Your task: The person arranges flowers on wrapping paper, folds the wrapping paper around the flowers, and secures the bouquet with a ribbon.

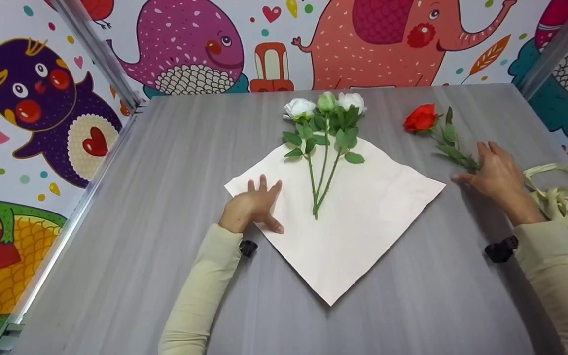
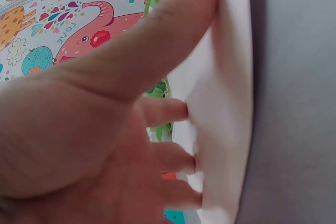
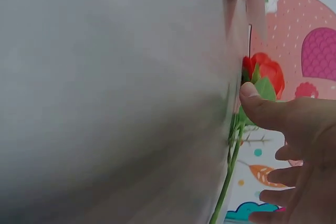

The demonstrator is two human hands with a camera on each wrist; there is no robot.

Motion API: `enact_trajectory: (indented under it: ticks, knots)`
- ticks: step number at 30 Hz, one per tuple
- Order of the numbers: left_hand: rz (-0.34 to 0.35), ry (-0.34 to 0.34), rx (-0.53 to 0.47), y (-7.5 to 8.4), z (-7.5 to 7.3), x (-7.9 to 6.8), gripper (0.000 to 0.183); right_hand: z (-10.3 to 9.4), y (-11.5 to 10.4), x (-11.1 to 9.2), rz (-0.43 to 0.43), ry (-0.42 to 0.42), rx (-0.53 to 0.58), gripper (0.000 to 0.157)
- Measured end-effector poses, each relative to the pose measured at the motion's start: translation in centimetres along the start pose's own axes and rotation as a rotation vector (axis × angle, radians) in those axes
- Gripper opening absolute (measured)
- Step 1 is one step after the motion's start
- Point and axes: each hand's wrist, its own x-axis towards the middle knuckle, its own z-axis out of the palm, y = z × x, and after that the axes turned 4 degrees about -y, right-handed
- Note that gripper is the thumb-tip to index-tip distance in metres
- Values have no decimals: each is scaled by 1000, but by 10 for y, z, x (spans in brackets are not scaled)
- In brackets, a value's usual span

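A pale pink wrapping sheet [image 1: 358,236] lies on the grey table with one corner toward me. Three artificial roses rest on its upper part: a white rose [image 1: 300,108], a pale green rose [image 1: 326,102] and another white rose [image 1: 352,101], their stems crossing near the sheet's middle. With fingers spread, my left hand [image 1: 253,207] touches the sheet near its left corner; the left wrist view shows its fingertips on the paper [image 2: 228,103]. Over the stem of a red rose [image 1: 421,118] is my right hand [image 1: 498,172], its fingers extended and not curled round the stem [image 3: 227,182].
A bundle of cream ribbon [image 1: 557,199] lies right of my right hand. Walls printed with cartoon animals [image 1: 382,44] stand behind and at both sides of the table [image 1: 131,212], with metal posts [image 1: 101,54] at the back corners.
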Motion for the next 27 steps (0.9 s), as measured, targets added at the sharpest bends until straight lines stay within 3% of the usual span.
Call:
enact_trajectory:
  ticks: [15,22,27]
  knots:
    - [20,1,-5,-3,2,0,119,-5,17,3,41,-32,29,46]
    - [16,6,-12,-2,1,0,119,-4,18,4,44,17,45,36]
    - [11,7,-7,-1,1,0,119,-4,12,3,49,42,39,39]
